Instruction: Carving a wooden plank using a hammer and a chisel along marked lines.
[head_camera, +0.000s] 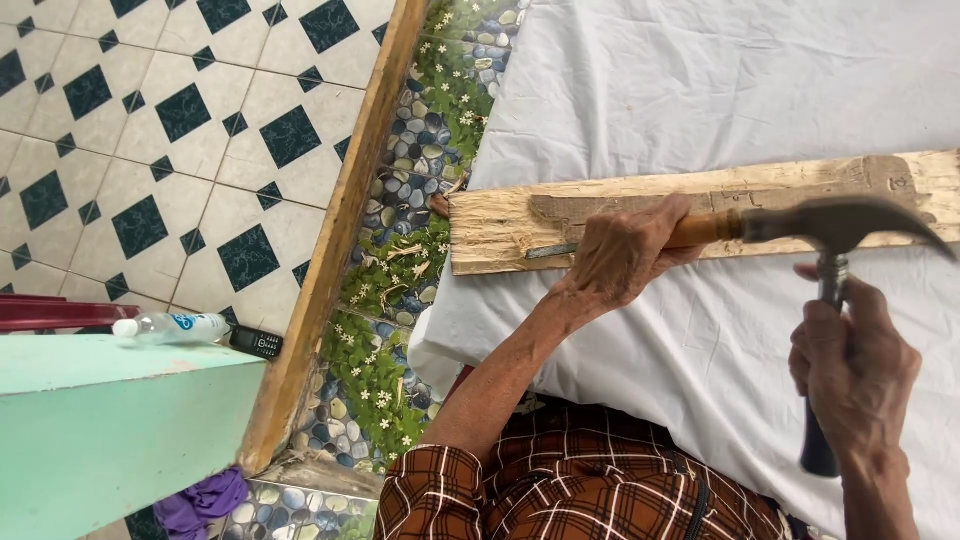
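While our left hand (625, 250) holds the wooden-handled chisel (640, 238) flat against the rough plank (700, 205) lying on the white sheet (700, 90), we should keep its blade steady in the groove. Our right hand (850, 365) is closed around the claw hammer (835, 225), raised just beside the chisel's end; a short, straight blow seems best.

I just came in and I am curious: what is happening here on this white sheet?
A person is working on a rough wooden plank that lies on a white sheet. The left hand holds a wooden-handled chisel against the plank. The right hand grips a claw hammer, its head raised near the chisel's handle end.
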